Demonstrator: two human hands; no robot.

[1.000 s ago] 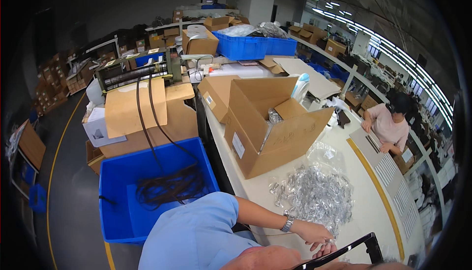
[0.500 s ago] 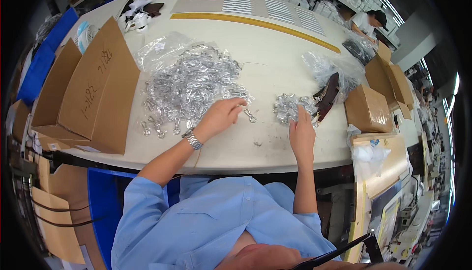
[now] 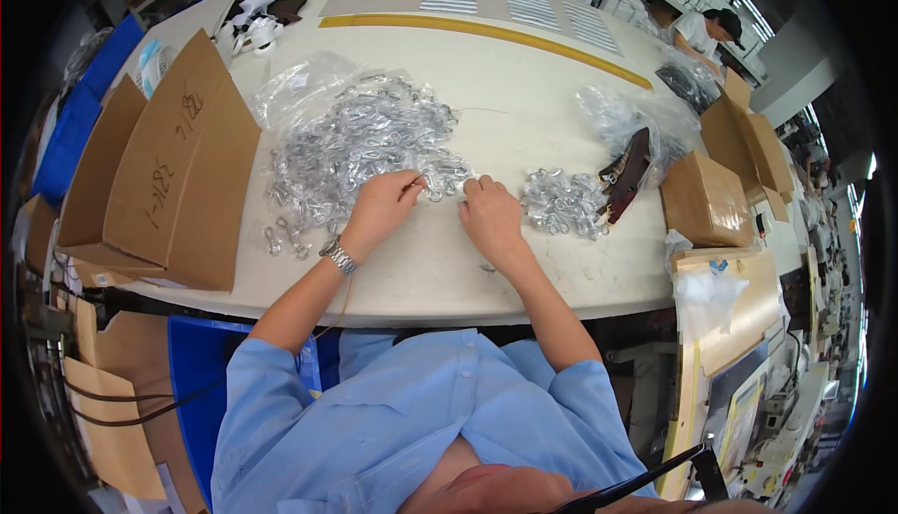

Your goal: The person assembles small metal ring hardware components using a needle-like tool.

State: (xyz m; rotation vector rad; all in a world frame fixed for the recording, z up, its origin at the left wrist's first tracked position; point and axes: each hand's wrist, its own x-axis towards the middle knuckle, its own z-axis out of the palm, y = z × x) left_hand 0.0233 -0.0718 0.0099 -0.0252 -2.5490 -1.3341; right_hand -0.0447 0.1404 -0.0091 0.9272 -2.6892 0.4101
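A large heap of silvery metal snap hooks (image 3: 360,140), many in clear plastic, spreads over the table left of centre. My left hand (image 3: 379,205) is at its near right edge, thumb and fingers pinched together; what lies between them is too small to make out. To its right, my right hand (image 3: 493,219) has its fingers curled and pressed together above the bare tabletop, their contents hidden. A smaller pile of snap hooks (image 3: 566,203) lies just right of that hand. Several loose snap hooks (image 3: 297,241) rest at the heap's near left edge.
An open cardboard box (image 3: 178,173) stands at the left. On the right are a dark maroon strap-like item (image 3: 629,177), clear plastic bags (image 3: 645,121) and a closed carton (image 3: 706,201). A long yellow ruler (image 3: 486,39) crosses the far side. Two other people work beyond.
My right hand has moved left from the smaller pile toward the middle, its fingers now curled. My left hand has drawn back slightly left. The single snap hook between them no longer shows on the table.
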